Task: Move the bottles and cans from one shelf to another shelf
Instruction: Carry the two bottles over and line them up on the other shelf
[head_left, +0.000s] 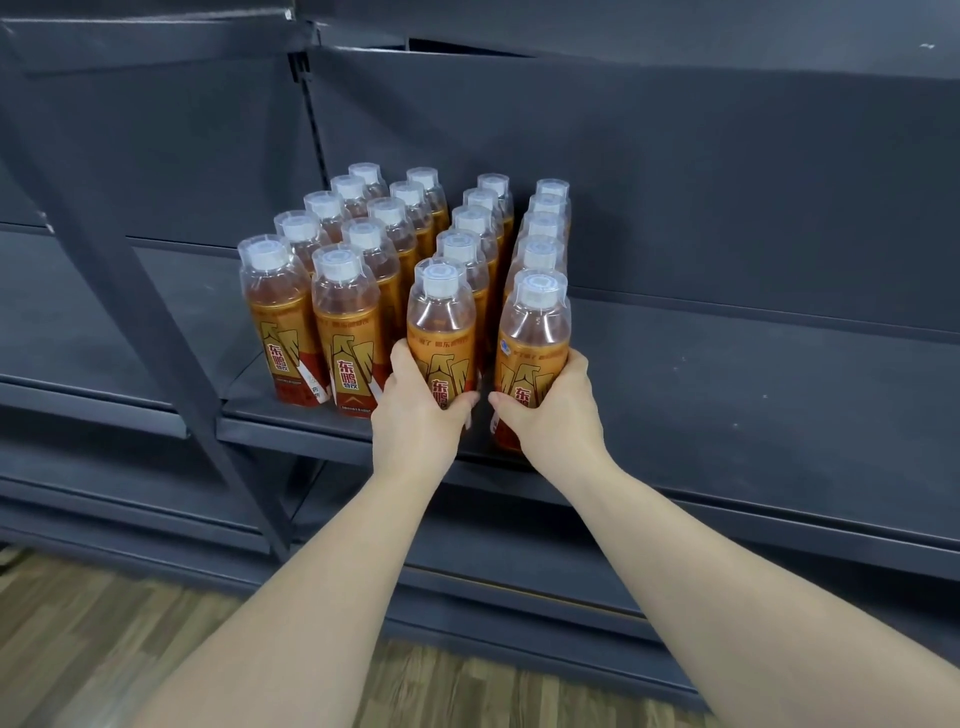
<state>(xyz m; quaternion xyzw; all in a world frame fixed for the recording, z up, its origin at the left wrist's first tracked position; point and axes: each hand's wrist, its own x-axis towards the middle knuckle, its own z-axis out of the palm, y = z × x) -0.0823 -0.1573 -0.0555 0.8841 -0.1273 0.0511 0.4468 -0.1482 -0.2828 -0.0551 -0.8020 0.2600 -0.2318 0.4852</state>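
Several amber drink bottles with clear caps and orange-red labels stand in rows on a dark grey shelf (727, 374). My left hand (415, 410) is wrapped around the front bottle (441, 322) of the third row. My right hand (556, 410) grips the front bottle (535, 332) of the rightmost row. Both held bottles are upright at the shelf's front edge; my fingers hide their lower labels. Two more front bottles (306, 332) stand to the left, untouched.
A slanted dark metal upright (140, 291) crosses in front of the shelf at the left. Another shelf (675, 31) hangs above, and lower shelves (571, 566) sit below. Bare shelf surface extends right of the bottles. Wood-pattern floor (104, 649) lies underneath.
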